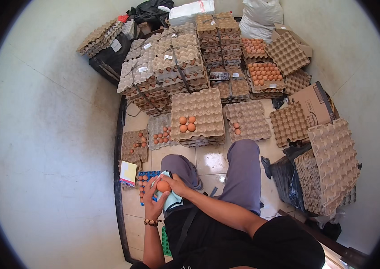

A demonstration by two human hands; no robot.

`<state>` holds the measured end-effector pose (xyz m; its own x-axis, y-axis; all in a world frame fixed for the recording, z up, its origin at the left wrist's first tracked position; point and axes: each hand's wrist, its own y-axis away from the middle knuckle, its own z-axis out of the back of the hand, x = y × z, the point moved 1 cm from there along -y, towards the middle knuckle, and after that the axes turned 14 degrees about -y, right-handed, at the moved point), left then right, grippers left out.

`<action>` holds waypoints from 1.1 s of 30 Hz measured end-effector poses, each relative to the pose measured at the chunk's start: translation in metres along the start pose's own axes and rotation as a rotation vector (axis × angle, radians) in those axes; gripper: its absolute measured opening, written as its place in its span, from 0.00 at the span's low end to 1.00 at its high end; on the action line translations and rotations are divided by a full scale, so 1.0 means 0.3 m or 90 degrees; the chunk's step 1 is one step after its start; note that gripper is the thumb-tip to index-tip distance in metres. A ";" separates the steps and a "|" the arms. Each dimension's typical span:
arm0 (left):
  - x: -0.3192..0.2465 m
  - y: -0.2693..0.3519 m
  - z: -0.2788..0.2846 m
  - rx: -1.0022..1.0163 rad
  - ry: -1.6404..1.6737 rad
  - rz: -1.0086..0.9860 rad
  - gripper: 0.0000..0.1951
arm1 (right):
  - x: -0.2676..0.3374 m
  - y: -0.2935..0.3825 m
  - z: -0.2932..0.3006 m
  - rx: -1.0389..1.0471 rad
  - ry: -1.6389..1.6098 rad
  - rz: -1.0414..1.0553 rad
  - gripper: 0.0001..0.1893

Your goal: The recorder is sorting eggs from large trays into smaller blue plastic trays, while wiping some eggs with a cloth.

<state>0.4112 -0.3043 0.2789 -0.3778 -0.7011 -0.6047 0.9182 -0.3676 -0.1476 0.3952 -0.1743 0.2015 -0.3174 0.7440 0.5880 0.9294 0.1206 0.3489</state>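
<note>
A brown egg [163,186] is between my hands, above my left thigh. The fingers and thumb of my left hand [152,198] curl around its left side. My right hand [177,185] grips a pale mint cloth [173,200] with a dark edge, and its fingers reach the egg's upper side. Part of the cloth is hidden by my hands. Just left of them a blue plastic egg tray [141,199] holds several brown eggs. In front of my knees, a stack of cardboard egg trays [198,104] carries a cluster of eggs [187,124] on its top tray.
Partly filled trays lie left [135,144] and right [248,117] of the stack. Behind stand strapped stacks of egg trays [176,64]. A leaning tray pile [331,168] stands at right, a notepad [128,172] at left. The wall [58,134] bounds the left side.
</note>
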 end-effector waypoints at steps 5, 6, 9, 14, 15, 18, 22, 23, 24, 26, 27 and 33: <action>0.018 0.018 -0.040 -0.091 0.020 0.073 0.28 | 0.030 0.023 -0.013 0.126 0.104 0.038 0.40; 0.022 0.022 -0.050 -0.099 0.063 0.089 0.27 | 0.032 0.020 -0.018 0.102 0.082 -0.016 0.42; 0.036 0.031 -0.051 -0.091 0.107 0.101 0.26 | 0.028 0.009 -0.034 -0.005 0.082 -0.091 0.45; 0.029 0.030 -0.061 -0.114 0.107 0.132 0.28 | 0.055 -0.002 -0.032 0.232 0.110 -0.117 0.46; 0.023 0.030 -0.066 -0.123 0.107 0.123 0.28 | 0.062 0.008 -0.032 0.274 0.092 -0.113 0.46; 0.005 0.040 -0.063 -0.115 0.078 0.129 0.27 | 0.066 0.034 -0.045 -0.020 0.159 -0.072 0.36; 0.003 0.049 -0.047 -0.084 0.104 0.137 0.26 | 0.054 0.042 -0.061 0.109 0.008 -0.066 0.36; 0.002 0.050 -0.044 -0.099 0.118 0.125 0.25 | 0.047 0.031 -0.062 0.042 0.097 -0.061 0.36; 0.000 0.052 -0.049 -0.092 0.107 0.125 0.25 | 0.039 0.023 -0.057 -0.047 0.219 -0.077 0.35; -0.016 0.062 -0.064 -0.205 -0.029 0.091 0.24 | 0.029 0.016 -0.041 0.020 0.128 -0.074 0.35; -0.023 0.066 -0.069 -0.207 -0.032 0.093 0.24 | 0.025 0.013 -0.034 0.059 0.070 -0.088 0.34; -0.026 0.066 -0.037 -0.143 0.032 0.128 0.27 | 0.002 0.015 -0.031 0.162 0.096 -0.029 0.30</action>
<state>0.4336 -0.2993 0.2722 -0.1848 -0.7128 -0.6766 0.9794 -0.0767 -0.1866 0.3974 -0.1794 0.2104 -0.3668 0.6307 0.6839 0.9249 0.3264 0.1951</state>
